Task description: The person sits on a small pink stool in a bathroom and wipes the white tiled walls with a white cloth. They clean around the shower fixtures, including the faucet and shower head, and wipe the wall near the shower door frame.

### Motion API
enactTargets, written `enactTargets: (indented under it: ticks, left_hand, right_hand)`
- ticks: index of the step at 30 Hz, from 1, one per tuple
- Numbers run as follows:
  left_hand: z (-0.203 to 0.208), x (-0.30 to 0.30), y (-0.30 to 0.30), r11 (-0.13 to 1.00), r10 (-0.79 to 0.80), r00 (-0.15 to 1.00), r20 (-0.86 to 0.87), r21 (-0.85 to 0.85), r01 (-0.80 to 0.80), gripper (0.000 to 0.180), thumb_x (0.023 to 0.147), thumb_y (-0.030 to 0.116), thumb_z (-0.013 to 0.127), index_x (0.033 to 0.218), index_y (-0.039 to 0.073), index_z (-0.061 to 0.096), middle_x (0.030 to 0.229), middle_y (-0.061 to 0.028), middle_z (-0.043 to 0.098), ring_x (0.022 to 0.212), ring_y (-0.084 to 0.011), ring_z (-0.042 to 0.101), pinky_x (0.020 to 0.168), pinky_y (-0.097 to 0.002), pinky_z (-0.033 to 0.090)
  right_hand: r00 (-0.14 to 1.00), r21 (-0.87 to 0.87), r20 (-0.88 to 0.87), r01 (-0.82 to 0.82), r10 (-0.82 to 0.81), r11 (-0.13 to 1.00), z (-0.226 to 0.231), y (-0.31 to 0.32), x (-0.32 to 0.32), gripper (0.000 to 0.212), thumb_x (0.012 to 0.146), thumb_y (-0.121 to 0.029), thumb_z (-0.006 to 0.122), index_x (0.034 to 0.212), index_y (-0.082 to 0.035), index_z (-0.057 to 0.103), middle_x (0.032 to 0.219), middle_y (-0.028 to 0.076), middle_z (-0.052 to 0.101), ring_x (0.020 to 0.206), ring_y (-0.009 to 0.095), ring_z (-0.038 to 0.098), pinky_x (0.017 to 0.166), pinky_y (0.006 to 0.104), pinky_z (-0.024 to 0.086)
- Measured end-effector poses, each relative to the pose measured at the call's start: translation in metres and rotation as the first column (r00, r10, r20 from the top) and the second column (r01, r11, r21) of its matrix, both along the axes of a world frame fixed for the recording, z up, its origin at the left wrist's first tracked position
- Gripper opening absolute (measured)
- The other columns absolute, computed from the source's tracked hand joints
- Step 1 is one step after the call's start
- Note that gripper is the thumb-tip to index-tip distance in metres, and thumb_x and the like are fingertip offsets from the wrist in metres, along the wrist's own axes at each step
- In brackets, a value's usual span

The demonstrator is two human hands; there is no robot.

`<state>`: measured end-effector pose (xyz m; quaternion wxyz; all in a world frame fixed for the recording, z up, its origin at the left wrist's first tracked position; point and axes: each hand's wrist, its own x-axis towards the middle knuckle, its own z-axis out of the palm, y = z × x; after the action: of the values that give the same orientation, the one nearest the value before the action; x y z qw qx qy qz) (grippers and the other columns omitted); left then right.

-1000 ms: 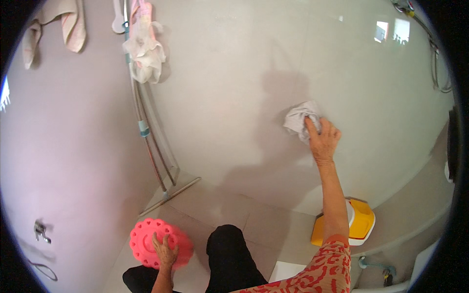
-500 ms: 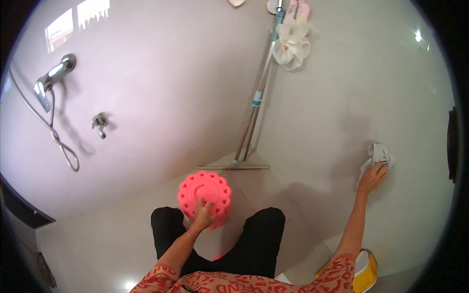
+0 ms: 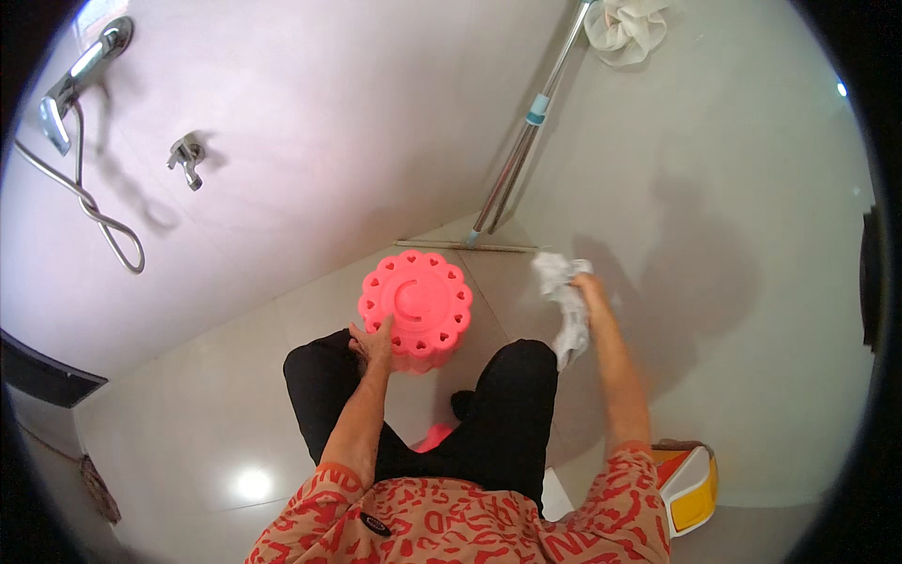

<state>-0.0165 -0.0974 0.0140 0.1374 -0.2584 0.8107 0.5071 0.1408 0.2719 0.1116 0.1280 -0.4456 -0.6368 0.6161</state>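
Note:
A pink plastic stool [image 3: 418,301], its scalloped top ringed with heart-shaped holes, stands on the floor in front of my knees. At its near left edge, my left hand [image 3: 373,344] grips the rim, thumb over the top and fingers at the side. My right hand [image 3: 584,287] is closed around a crumpled white-grey cloth [image 3: 562,305]. The cloth hangs down beside my right knee, slightly blurred and away from the wall. Part of my right hand's fingers is hidden by the cloth.
A long-handled floor squeegee [image 3: 503,179] leans in the corner, below a white mesh bath puff [image 3: 625,30]. A shower mixer [image 3: 85,80] with a looped hose and a tap [image 3: 188,160] are on the left wall. A yellow and white container [image 3: 691,493] sits by my right elbow.
My right hand has drawn the cloth off the right wall, inward toward my right knee. My left hand has shifted from the stool's top to its near left rim. The view has tilted downward.

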Motion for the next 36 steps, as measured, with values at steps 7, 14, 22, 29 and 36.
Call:
enactTargets:
  ticks: [7, 14, 22, 29, 36]
  left_hand:
    - [0.007, -0.019, -0.019, 0.916, -0.21, 0.976, 0.058, 0.36, 0.175, 0.104, 0.063, 0.039, 0.084, 0.146, 0.023, 0.024, 0.135, -0.014, 0.041, 0.116, -0.036, 0.05, 0.08, -0.0571, 0.049]
    - [0.003, -0.008, -0.034, 0.857, -0.23, 0.967, 0.11, 0.493, 0.148, 0.097, 0.069, 0.017, 0.081, 0.142, 0.023, 0.018, 0.131, -0.0107, 0.045, 0.107, -0.0357, 0.055, 0.068, -0.0554, 0.054]
    - [-0.006, -0.009, 0.071, 0.562, -0.494, 0.849, -0.189, 0.676, 0.477, 0.102, 0.068, 0.01, 0.082, 0.144, 0.016, 0.014, 0.129, -0.0128, 0.045, 0.105, -0.0306, 0.056, 0.077, -0.0437, 0.056]
    - [-0.036, 0.016, 0.163, 0.531, -0.695, 0.701, -0.161, 0.543, 0.651, 0.111, 0.062, 0.015, 0.085, 0.145, 0.009, 0.012, 0.132, -0.0181, 0.036, 0.12, -0.0295, 0.043, 0.094, -0.0461, 0.048]
    - [-0.054, 0.018, 0.195, 0.454, -0.764, 0.595, -0.248, 0.447, 0.77, 0.11, 0.061, 0.022, 0.084, 0.145, 0.007, 0.015, 0.133, -0.0206, 0.037, 0.122, -0.035, 0.042, 0.101, -0.0435, 0.041]
  right_hand:
    - [0.907, -0.078, -0.151, -0.407, 0.393, 0.91, -0.13, -0.093, -0.099, 0.024, 0.077, -0.026, 0.056, 0.076, -0.003, 0.065, 0.07, 0.002, 0.06, 0.065, 0.012, 0.054, 0.062, 0.0289, 0.044]
    - [0.959, -0.224, -0.141, -0.274, 0.247, 0.935, -0.108, -0.141, -0.105, 0.022, 0.073, -0.026, 0.055, 0.068, -0.004, 0.056, 0.064, 0.001, 0.052, 0.057, 0.013, 0.047, 0.055, 0.0313, 0.038]
    - [0.97, -0.097, -0.219, 0.089, -0.108, 0.991, -0.066, -0.072, -0.034, 0.014, 0.069, -0.021, 0.057, 0.068, -0.007, 0.056, 0.065, 0.0, 0.051, 0.059, 0.014, 0.049, 0.055, 0.0315, 0.04]
    - [0.9, -0.193, -0.15, 0.38, -0.41, 0.904, -0.047, -0.034, 0.041, 0.011, 0.068, -0.019, 0.055, 0.068, -0.008, 0.057, 0.066, 0.001, 0.054, 0.055, 0.015, 0.051, 0.054, 0.0282, 0.042]
    - [0.875, -0.177, -0.179, 0.42, -0.449, 0.89, -0.129, 0.015, 0.082, 0.015, 0.068, -0.022, 0.055, 0.074, -0.009, 0.057, 0.073, 0.001, 0.056, 0.061, 0.017, 0.053, 0.058, 0.03, 0.044]
